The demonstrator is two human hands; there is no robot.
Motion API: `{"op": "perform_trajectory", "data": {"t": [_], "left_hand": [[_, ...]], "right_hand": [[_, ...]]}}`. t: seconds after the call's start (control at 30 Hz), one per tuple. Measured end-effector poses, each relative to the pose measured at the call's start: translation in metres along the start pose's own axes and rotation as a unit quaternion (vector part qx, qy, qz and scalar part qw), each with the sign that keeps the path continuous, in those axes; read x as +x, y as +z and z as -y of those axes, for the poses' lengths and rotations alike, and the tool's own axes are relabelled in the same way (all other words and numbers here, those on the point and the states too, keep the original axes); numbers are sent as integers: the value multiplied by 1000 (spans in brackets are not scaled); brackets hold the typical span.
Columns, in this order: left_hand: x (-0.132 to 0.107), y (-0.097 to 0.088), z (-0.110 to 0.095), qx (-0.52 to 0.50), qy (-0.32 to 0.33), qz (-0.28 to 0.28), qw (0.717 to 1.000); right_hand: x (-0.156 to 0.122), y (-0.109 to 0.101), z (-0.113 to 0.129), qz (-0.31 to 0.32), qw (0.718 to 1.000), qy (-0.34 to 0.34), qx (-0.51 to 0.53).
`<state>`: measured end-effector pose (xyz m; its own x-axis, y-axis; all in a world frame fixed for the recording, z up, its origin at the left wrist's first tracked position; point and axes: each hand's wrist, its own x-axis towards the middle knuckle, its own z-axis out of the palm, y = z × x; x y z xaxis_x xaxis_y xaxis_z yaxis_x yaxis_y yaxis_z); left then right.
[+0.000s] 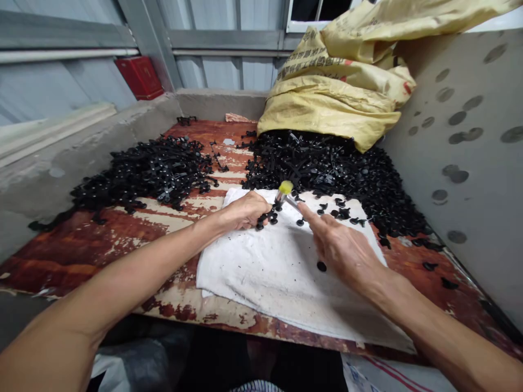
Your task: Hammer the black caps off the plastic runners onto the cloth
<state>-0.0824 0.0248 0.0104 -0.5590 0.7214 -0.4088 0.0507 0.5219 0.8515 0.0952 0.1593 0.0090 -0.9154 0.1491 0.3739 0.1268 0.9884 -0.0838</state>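
Note:
My right hand [341,239] is wrapped round the handle of a small hammer [285,190] with a metal head and a yellow face; its black butt end shows below the fist. My left hand [249,209] is closed on a small black part [261,220] with round knobs, right beside the hammer head. Whether head and part touch, I cannot tell. Both hands are over a white cloth [261,277]. More small black pieces [342,212] lie loose on the cloth, beyond my right hand.
A heap of black parts [151,169] is on the left of the worn red-brown tabletop [171,239]. A larger pile [327,163] spills from a yellow woven sack [327,103] at the back. A spotted pale panel [457,141] borders the right; a red box [139,78] stands back left.

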Motion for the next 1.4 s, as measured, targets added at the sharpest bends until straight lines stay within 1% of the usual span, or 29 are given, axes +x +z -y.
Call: {"op": "perform_trajectory", "data": {"t": [0.03, 0.07, 0.13, 0.17, 0.27, 0.3, 0.37, 0.4, 0.43, 0.47, 0.53, 0.6, 0.63, 0.67, 0.73, 0.77, 0.8, 0.83, 0.9, 0.93, 1.0, 1.07, 1.1, 1.2, 1.27, 1.3, 1.33, 1.4], "left_hand": [[1, 0, 0, 4, -2, -3, 1000], [1, 0, 1, 4, -3, -3, 1000], [3, 0, 1, 2, -4, -5, 1000], [4, -1, 2, 6, -5, -4, 1000], [2, -3, 3, 10, -6, 2, 1000], [-1, -4, 2, 3, 1, 11, 1000], [-10, -2, 0, -13, 23, 50, 998], [-17, 1, -3, -13, 35, 78, 996], [-24, 5, -6, -6, 45, 111, 993], [-31, 9, -10, 8, 57, 143, 988], [-44, 19, -17, 47, 91, 194, 976], [-53, 25, -19, 84, 131, 217, 964], [-55, 26, -18, 92, 145, 209, 963], [-57, 26, -14, 89, 153, 186, 966], [-60, 22, -2, 61, 150, 111, 980], [-63, 20, 6, 42, 144, 75, 986], [-65, 19, 12, 28, 137, 55, 989], [-69, 19, 18, 22, 134, 54, 989], [-78, 25, 23, 39, 144, 85, 985], [-82, 30, 23, 60, 160, 98, 980], [-88, 43, 18, 99, 191, 102, 971], [-89, 54, 12, 99, 203, 100, 969], [-88, 58, 9, 86, 200, 105, 970], [-82, 66, 5, 54, 158, 138, 976], [-79, 68, 2, 68, 121, 175, 975], [-79, 70, -1, 85, 114, 190, 971], [-79, 71, -4, 108, 119, 196, 967], [-81, 73, -10, 162, 153, 185, 957]], "right_hand": [[0, 0, -1, 15, 1000, -8, -7], [-1, 0, -1, 8, 1000, -9, -3], [-1, 1, -1, -39, 999, 8, 10], [0, 1, -1, -44, 999, 15, 11], [4, -4, 1, 20, 1000, 18, 14], [7, -8, 1, 23, 999, 25, 36], [11, -16, 1, -11, 990, 61, 123], [12, -20, 2, -21, 979, 82, 184], [13, -24, 3, -13, 963, 104, 250], [12, -26, 4, 14, 941, 123, 314], [5, -28, 9, 85, 887, 158, 426], [-8, -29, 16, 136, 834, 192, 499], [-17, -29, 19, 146, 812, 210, 525], [-26, -29, 22, 144, 793, 230, 545], [-43, -32, 27, 110, 764, 279, 570], [-51, -33, 29, 86, 756, 302, 574], [-58, -34, 31, 62, 752, 320, 573], [-64, -34, 33, 44, 752, 332, 567], [-72, -31, 38, 19, 761, 340, 552], [-75, -29, 41, 11, 767, 337, 546], [-79, -23, 49, -3, 780, 319, 538], [-83, -20, 56, -12, 788, 294, 540], [-84, -19, 58, -10, 788, 285, 545], [-90, -18, 59, 3, 770, 300, 563], [-94, -18, 57, 16, 753, 326, 572], [-96, -17, 56, 22, 744, 336, 577], [-97, -16, 56, 27, 735, 343, 584], [-100, -13, 56, 29, 720, 349, 600]]}}
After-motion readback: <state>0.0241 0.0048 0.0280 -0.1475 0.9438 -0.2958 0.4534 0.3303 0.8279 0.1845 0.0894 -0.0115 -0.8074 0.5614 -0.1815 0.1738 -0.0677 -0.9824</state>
